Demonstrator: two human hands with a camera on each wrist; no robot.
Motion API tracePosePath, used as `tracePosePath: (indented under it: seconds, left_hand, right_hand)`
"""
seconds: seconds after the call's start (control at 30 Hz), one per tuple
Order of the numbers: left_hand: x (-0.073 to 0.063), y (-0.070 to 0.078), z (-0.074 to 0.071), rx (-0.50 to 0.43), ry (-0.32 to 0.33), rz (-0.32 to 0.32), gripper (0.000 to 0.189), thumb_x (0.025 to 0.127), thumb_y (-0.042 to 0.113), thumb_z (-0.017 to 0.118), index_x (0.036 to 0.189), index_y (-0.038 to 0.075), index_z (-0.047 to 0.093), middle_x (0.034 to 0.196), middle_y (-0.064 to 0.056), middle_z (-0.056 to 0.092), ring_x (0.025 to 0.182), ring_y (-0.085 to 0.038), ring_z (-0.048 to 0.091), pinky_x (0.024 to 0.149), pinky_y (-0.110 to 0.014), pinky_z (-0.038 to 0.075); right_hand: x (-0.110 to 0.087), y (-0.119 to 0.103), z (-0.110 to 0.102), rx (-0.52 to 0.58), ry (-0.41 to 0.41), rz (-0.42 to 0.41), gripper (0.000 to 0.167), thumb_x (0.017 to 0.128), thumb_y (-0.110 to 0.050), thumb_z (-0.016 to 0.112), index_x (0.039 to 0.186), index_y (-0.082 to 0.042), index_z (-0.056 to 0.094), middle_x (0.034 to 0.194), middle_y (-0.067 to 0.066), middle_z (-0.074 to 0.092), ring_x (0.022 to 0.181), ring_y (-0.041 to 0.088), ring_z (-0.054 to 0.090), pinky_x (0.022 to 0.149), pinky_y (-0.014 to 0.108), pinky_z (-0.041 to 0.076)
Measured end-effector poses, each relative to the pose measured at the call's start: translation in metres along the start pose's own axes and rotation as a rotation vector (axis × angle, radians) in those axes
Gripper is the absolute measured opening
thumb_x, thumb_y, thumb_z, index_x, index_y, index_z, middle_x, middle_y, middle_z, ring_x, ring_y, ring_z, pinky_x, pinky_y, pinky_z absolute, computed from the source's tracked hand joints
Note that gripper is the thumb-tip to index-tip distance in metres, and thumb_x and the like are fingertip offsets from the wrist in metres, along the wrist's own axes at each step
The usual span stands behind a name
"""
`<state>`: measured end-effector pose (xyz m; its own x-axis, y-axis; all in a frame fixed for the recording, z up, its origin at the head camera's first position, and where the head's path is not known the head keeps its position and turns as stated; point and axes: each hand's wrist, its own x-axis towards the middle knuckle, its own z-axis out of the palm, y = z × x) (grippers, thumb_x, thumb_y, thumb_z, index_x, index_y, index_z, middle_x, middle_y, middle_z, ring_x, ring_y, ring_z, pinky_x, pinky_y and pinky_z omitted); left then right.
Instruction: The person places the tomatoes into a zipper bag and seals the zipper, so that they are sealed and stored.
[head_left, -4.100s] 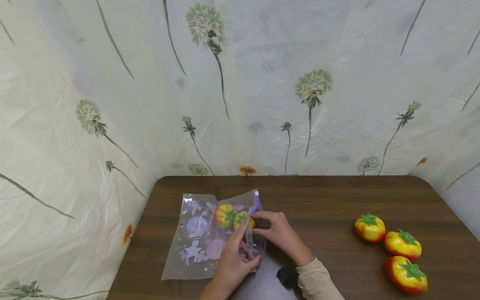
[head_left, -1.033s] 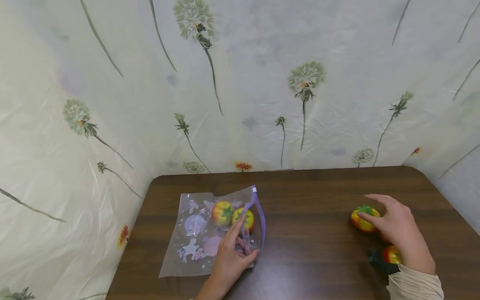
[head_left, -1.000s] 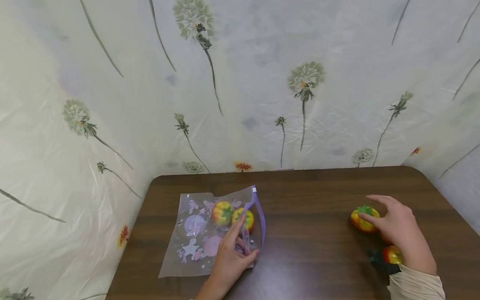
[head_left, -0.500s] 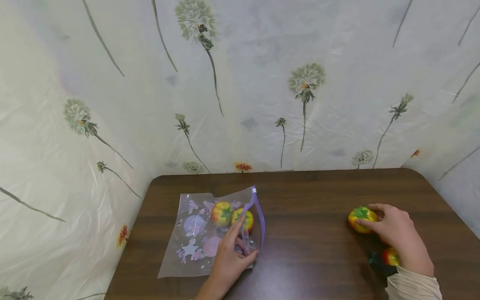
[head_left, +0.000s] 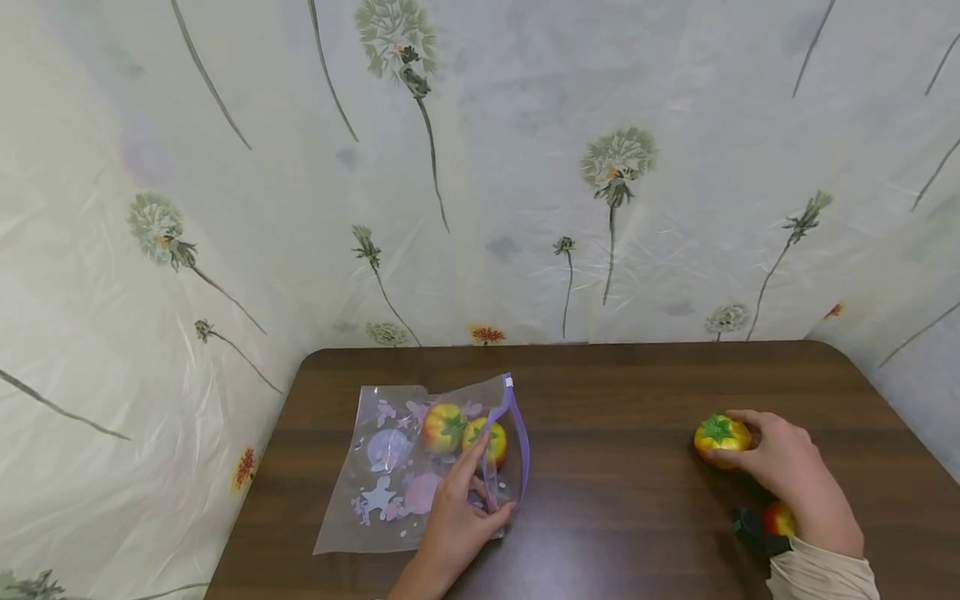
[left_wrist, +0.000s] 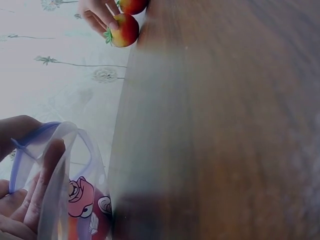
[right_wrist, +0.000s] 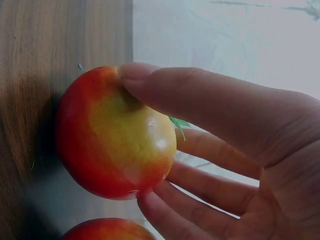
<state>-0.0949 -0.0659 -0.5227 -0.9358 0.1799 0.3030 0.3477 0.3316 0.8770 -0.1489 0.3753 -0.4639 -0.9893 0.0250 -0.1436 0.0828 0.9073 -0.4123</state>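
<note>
In head view we miss most of one fruit (head_left: 778, 518) behind the right hand (head_left: 791, 467); left wrist view crops the bag (left_wrist: 81, 197), blurs the tabletop (left_wrist: 230, 135).

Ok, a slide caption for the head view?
Left grip holds a clear, purple-edged plastic bag containing two round, green-topped, red-and-yellow fruits; right grip holds another fruit.

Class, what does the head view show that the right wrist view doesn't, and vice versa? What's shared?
Only the head view: the left hand holding the zip bag, two fruits inside. Only the right wrist view: the broad red side of the held fruit and spread fingers of the right hand. Both: that hand gripping that fruit, and the tabletop.
</note>
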Motion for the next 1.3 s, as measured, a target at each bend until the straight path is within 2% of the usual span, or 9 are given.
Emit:
tracePosePath:
  seconds: [0.17, 0.37, 0.67, 0.97, 1.13, 1.3]
  left_hand:
    - [-0.001, 0.0, 0.0, 0.004, -0.004, -0.003, 0.097, 0.074, -0.005, 0.088, 0.157, 0.011, 0.042, 0.15, -0.015, 0.055, 0.068, -0.004, 0.064, 0.056, -0.017, 0.06]
    - [0.0, 0.001, 0.0, 0.014, -0.003, -0.001, 0.098, 0.073, -0.004, 0.089, 0.157, 0.01, 0.042, 0.148, -0.015, 0.056, 0.068, -0.002, 0.063, 0.056, -0.017, 0.059]
    - [-0.001, 0.004, -0.002, 0.003, -0.01, -0.016, 0.097, 0.075, -0.001, 0.089, 0.158, 0.012, 0.041, 0.15, -0.012, 0.055, 0.069, -0.002, 0.063, 0.057, -0.019, 0.06]
    - [-0.001, 0.005, -0.003, 0.004, -0.017, -0.03, 0.097, 0.076, 0.001, 0.089, 0.159, 0.013, 0.041, 0.149, -0.011, 0.055, 0.069, -0.002, 0.062, 0.057, -0.02, 0.061]
    - [-0.001, 0.004, -0.004, 0.005, -0.021, -0.033, 0.097, 0.076, 0.0, 0.089, 0.159, 0.013, 0.04, 0.15, -0.011, 0.054, 0.07, -0.002, 0.062, 0.058, -0.019, 0.061]
    - [-0.001, 0.004, -0.002, 0.003, -0.01, -0.005, 0.098, 0.075, -0.003, 0.089, 0.158, 0.012, 0.041, 0.147, -0.013, 0.056, 0.069, -0.004, 0.063, 0.057, -0.018, 0.06]
  right_hand:
    - [-0.001, -0.005, 0.007, 0.028, 0.038, -0.031, 0.093, 0.084, -0.055, 0.081, 0.143, 0.009, 0.05, 0.136, 0.041, 0.055, 0.112, 0.055, 0.058, 0.089, 0.07, 0.049]
    - [0.001, -0.019, 0.018, 0.079, 0.081, -0.111, 0.086, 0.084, -0.051, 0.082, 0.14, 0.008, 0.055, 0.136, 0.038, 0.057, 0.116, 0.055, 0.061, 0.093, 0.068, 0.053]
    - [0.007, -0.04, 0.032, 0.202, 0.066, -0.173, 0.079, 0.085, -0.045, 0.084, 0.141, 0.004, 0.057, 0.14, 0.036, 0.057, 0.12, 0.05, 0.065, 0.091, 0.053, 0.061]
    - [0.008, -0.061, 0.039, 0.355, 0.02, -0.198, 0.076, 0.085, -0.043, 0.084, 0.145, -0.006, 0.057, 0.147, 0.029, 0.055, 0.128, 0.045, 0.062, 0.095, 0.049, 0.06]
    - [0.01, -0.072, 0.048, 0.401, 0.013, -0.238, 0.071, 0.085, -0.037, 0.086, 0.143, -0.006, 0.058, 0.145, 0.027, 0.057, 0.126, 0.045, 0.063, 0.095, 0.047, 0.061]
    - [0.012, -0.083, 0.058, 0.457, 0.016, -0.281, 0.068, 0.083, -0.029, 0.087, 0.141, -0.005, 0.06, 0.143, 0.028, 0.059, 0.124, 0.046, 0.065, 0.093, 0.045, 0.061]
